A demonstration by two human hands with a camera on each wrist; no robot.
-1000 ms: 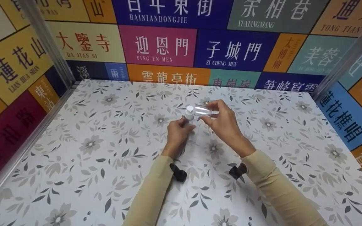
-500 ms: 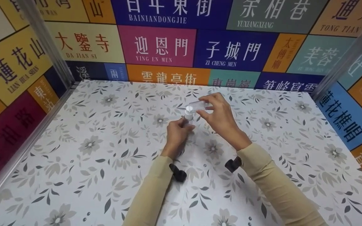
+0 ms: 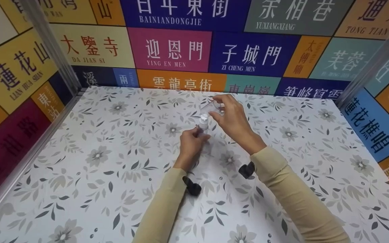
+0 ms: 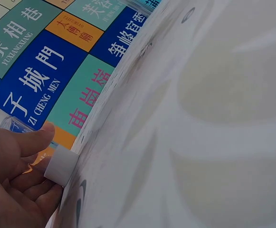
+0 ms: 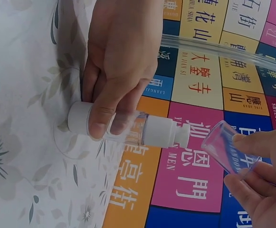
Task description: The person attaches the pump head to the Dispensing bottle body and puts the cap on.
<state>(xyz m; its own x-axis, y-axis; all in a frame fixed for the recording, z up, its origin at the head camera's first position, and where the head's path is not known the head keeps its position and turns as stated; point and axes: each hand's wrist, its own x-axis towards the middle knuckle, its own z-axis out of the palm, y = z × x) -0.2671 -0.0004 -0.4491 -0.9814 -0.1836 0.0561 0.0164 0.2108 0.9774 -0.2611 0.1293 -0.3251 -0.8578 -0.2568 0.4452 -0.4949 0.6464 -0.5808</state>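
Note:
My left hand [image 3: 191, 144] grips a small clear pump bottle [image 5: 137, 127] by its lower part, thumb on one side and fingers on the other. The bottle stands upright, its white base [image 4: 61, 165] right at the tabletop. A white pump head [image 3: 204, 118] tops it. Thumb and fingers of my right hand [image 3: 232, 114] pinch a clear plastic cap [image 5: 227, 148]. That cap is tilted just above the pump head, its open end toward it and a small gap between them in the right wrist view.
A table with a white floral cover [image 3: 113, 189] lies under both hands. Behind it and at the sides rise panels of coloured signs [image 3: 169, 49]. Clear upright strips [image 3: 57, 50] stand at the back corners. Black wrist straps [image 3: 247, 170] sit at the sleeve cuffs.
My right hand has raised the cap up and slightly left, from beside the pump head to above it, tilting it on the way. The left hand and bottle have stayed put.

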